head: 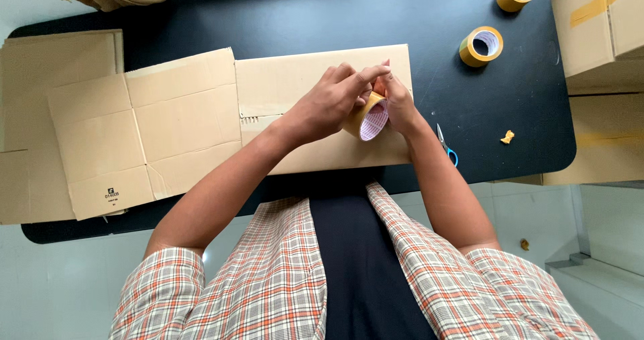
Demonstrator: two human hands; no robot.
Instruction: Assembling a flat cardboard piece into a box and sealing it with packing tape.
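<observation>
Item: tape roll point(371, 118), being held in both grips, left hand point(327, 105) and right hand point(400, 104) picking at its edge above the flattened carton point(322, 112) on the dark surface point(429, 18). No tape is showing on this carton yet.

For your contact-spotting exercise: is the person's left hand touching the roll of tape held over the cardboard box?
Touching. The head view shows the left hand with fingers laid on the tape roll's rim, no gap; the right hand grips its other side.

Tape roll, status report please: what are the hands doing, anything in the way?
Both hands, left and right, on tape roll, picking at its edge. Cardboard box beneath. Scissors beside right wrist, two spare rolls farther off.
</observation>
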